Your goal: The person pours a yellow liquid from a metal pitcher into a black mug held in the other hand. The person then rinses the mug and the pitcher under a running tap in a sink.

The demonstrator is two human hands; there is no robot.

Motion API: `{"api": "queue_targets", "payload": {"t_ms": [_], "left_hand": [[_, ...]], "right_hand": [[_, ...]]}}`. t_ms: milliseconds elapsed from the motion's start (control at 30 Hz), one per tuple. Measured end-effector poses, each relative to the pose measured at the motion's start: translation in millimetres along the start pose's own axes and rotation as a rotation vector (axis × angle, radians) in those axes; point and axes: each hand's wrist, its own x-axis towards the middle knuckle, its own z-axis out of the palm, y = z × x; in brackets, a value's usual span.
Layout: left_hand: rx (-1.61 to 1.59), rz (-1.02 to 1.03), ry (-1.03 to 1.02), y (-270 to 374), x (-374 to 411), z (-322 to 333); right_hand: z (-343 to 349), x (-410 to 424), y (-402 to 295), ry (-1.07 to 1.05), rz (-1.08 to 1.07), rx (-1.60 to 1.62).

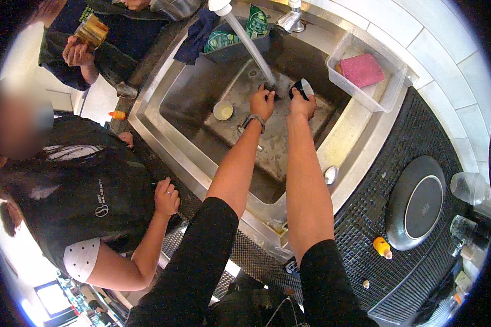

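Observation:
Both my hands are over the stainless steel sink [212,151]. My right hand [303,107] grips a black cup [298,90] with a white inside, tipped on its side. Just left of it, my left hand [262,103], with a watch [254,122] on the wrist, is at the foot of a water stream [251,49]. Something dark is at its fingertips; whether it is held is unclear. The stream falls from a white spray head [220,5]. A small cup [223,110] with pale yellow contents stands on the sink floor, left of my left hand.
A clear plastic tub [370,100] with a pink cloth [362,70] sits on the sink's right ledge, above a spoon [331,175]. An overturned dark oval dish [417,204] and a yellow bottle [381,247] lie on the black mat [364,204]. Two people stand left; one holds a glass [92,32].

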Motion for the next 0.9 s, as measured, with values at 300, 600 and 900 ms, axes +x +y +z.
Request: {"api": "queue_targets", "payload": {"t_ms": [300,600,900], "left_hand": [[0.914,0.919,-0.251,-0.6,2.4,-60.2],[0.506,0.130,-0.119,-8.2,16.8,-64.3],[-0.496,-0.807,-0.228,-56.2,23.6,-29.7]], "right_hand": [[-2.4,-16.7,-8.4,0.020,-0.103,0.003],[-2.1,-3.0,-3.7,0.059,-0.101,-0.051],[0.5,-8.1,-3.7,0.088,-0.130,-0.092]]}}
